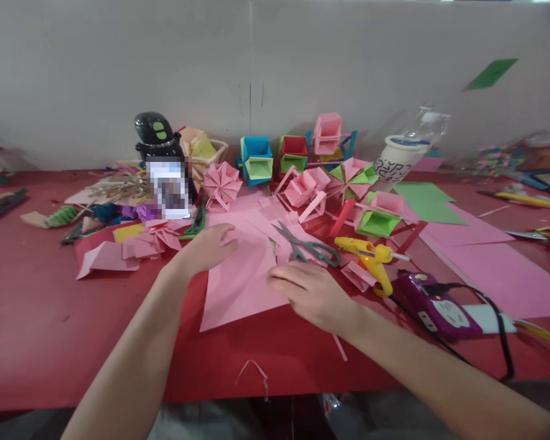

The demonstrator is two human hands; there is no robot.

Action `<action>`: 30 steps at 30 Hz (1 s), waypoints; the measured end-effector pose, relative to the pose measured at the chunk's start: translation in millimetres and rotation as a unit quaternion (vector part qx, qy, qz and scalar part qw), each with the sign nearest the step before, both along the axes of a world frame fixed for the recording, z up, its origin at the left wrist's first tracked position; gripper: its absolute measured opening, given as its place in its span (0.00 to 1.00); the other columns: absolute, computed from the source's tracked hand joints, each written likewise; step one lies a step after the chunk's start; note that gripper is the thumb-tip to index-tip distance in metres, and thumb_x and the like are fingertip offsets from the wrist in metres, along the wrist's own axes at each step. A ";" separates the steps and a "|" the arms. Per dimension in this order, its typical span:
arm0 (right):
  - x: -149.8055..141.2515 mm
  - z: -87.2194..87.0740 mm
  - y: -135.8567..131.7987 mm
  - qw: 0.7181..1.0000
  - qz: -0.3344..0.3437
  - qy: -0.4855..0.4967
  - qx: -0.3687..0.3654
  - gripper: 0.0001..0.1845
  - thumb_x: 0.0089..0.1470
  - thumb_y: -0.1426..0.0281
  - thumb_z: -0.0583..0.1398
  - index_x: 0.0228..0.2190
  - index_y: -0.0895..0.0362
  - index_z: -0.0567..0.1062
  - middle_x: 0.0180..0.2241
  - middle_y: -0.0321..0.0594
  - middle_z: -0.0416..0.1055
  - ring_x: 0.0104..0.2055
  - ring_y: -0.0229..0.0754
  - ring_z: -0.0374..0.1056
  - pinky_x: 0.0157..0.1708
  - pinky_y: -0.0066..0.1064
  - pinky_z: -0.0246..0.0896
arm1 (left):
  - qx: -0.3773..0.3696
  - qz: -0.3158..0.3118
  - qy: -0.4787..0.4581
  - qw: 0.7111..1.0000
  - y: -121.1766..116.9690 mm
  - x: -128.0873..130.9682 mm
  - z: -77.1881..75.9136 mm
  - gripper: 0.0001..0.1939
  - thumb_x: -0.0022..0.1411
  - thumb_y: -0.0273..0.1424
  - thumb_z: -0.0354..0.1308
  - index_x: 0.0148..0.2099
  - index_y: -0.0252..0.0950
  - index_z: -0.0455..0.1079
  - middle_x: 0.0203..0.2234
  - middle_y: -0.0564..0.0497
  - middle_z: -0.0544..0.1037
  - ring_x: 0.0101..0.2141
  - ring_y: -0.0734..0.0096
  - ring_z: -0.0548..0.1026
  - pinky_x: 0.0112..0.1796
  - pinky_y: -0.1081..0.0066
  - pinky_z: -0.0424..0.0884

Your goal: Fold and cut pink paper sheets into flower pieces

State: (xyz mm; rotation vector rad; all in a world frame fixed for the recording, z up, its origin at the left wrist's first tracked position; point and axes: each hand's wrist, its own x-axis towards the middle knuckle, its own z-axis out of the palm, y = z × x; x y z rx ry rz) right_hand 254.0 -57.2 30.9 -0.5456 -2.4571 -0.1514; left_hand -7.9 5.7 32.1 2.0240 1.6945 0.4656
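A sheet of pink paper [238, 293] lies on the red table in front of me. On its left side rests my left hand [208, 249], open, thumb and fingers a little apart, with nothing visible between them. Over the sheet's right edge is my right hand [318, 296], its fingers curled and pressed together at the tips; whatever they may hold is hidden. Just beyond it, grey-green handled scissors [305, 244] lie partly opened on pink paper scraps. A thin pink strip [340, 347] pokes out below my right wrist.
Folded paper boxes [256, 160] and pinwheel shapes [222, 185] line the back. A yellow glue gun [369, 255] and a purple power strip [444, 308] with cables lie right. A phone [168, 189] leans on a black figure, left. A white cup [398, 160] stands at back right.
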 end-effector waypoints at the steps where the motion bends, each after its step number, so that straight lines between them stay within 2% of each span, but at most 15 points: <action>1: 4.3 4.0 0.6 1.000 0.007 0.023 -0.003 0.18 0.62 0.84 0.49 0.41 0.61 0.77 0.41 0.45 0.79 0.41 0.42 0.74 0.41 0.33 0.72 | -0.007 -0.005 -0.016 1.000 0.1 2.1 -0.9 0.31 0.64 0.44 0.55 0.63 0.32 0.68 0.60 0.37 0.73 0.56 0.48 0.75 0.56 0.57 0.69; 3: 12.1 10.4 2.9 0.998 0.020 0.051 0.003 0.18 0.62 0.84 0.49 0.41 0.60 0.76 0.41 0.46 0.79 0.43 0.42 0.75 0.42 0.32 0.73 | -0.019 -0.013 -0.058 0.998 1.1 4.6 -1.1 0.32 0.64 0.47 0.55 0.63 0.32 0.68 0.61 0.37 0.72 0.58 0.49 0.73 0.58 0.57 0.68; 6: 23.5 14.4 7.5 0.995 0.014 0.097 -0.005 0.19 0.59 0.85 0.51 0.43 0.58 0.76 0.45 0.48 0.77 0.48 0.44 0.75 0.46 0.35 0.74 | -0.033 -0.029 -0.143 0.989 2.6 5.2 2.5 0.32 0.62 0.48 0.57 0.60 0.32 0.70 0.58 0.37 0.75 0.57 0.51 0.74 0.58 0.57 0.68; 10: 36.9 13.9 9.3 0.993 -0.006 0.116 -0.027 0.24 0.55 0.87 0.52 0.45 0.53 0.75 0.47 0.46 0.75 0.49 0.45 0.75 0.46 0.39 0.75 | -0.076 -0.020 -0.219 0.973 0.5 5.4 11.3 0.31 0.56 0.44 0.63 0.58 0.32 0.72 0.50 0.38 0.79 0.47 0.53 0.79 0.48 0.57 0.74; 13: 42.1 14.9 7.5 0.991 -0.017 0.135 -0.014 0.24 0.54 0.88 0.53 0.44 0.53 0.76 0.45 0.44 0.76 0.48 0.44 0.75 0.45 0.36 0.75 | -0.096 0.031 -0.225 0.969 -2.3 7.0 16.4 0.27 0.55 0.43 0.64 0.53 0.33 0.75 0.51 0.37 0.79 0.45 0.52 0.80 0.40 0.61 0.76; 17: 44.8 16.0 6.5 0.985 -0.026 0.170 -0.002 0.20 0.54 0.86 0.58 0.42 0.53 0.77 0.44 0.44 0.77 0.46 0.45 0.76 0.43 0.35 0.76 | -0.087 0.006 -0.200 0.976 -3.1 8.4 18.0 0.19 0.59 0.47 0.60 0.39 0.36 0.78 0.42 0.43 0.82 0.44 0.54 0.78 0.43 0.64 0.72; 19: 45.9 16.0 6.8 0.984 -0.026 0.178 -0.002 0.19 0.54 0.85 0.60 0.42 0.53 0.78 0.44 0.44 0.77 0.46 0.45 0.76 0.43 0.36 0.76 | -0.096 0.000 -0.194 0.976 -2.8 8.3 17.1 0.21 0.61 0.49 0.58 0.35 0.36 0.77 0.37 0.44 0.83 0.41 0.56 0.78 0.41 0.65 0.70; 22: 47.3 18.7 7.7 0.982 -0.042 0.185 0.010 0.18 0.55 0.83 0.61 0.43 0.52 0.77 0.44 0.44 0.77 0.45 0.46 0.76 0.41 0.38 0.76 | -0.105 0.024 -0.189 0.976 -2.0 7.2 15.8 0.25 0.60 0.54 0.57 0.32 0.36 0.76 0.34 0.43 0.82 0.35 0.59 0.77 0.35 0.67 0.69; 25: 48.5 27.9 9.4 0.976 -0.066 0.200 0.053 0.18 0.56 0.82 0.62 0.43 0.50 0.78 0.42 0.43 0.77 0.42 0.46 0.76 0.39 0.38 0.74 | -0.108 0.042 -0.196 0.974 -2.7 5.6 17.4 0.28 0.60 0.57 0.55 0.29 0.35 0.74 0.30 0.43 0.81 0.27 0.66 0.74 0.27 0.70 0.65; 28: 50.3 40.3 10.7 0.968 -0.076 0.216 0.103 0.16 0.56 0.80 0.64 0.42 0.48 0.78 0.40 0.42 0.77 0.39 0.48 0.76 0.38 0.41 0.73 | -0.186 0.016 -0.246 0.951 -7.6 6.9 21.4 0.34 0.61 0.61 0.49 0.24 0.35 0.72 0.23 0.42 0.80 0.20 0.69 0.71 0.22 0.71 0.59; 30: 51.7 46.9 10.4 0.964 -0.092 0.223 0.111 0.16 0.56 0.78 0.65 0.43 0.46 0.78 0.40 0.42 0.77 0.39 0.50 0.76 0.40 0.44 0.73 | -0.290 -0.039 -0.294 0.910 -12.9 12.1 23.4 0.39 0.61 0.65 0.44 0.26 0.34 0.74 0.25 0.39 0.81 0.21 0.67 0.75 0.20 0.72 0.59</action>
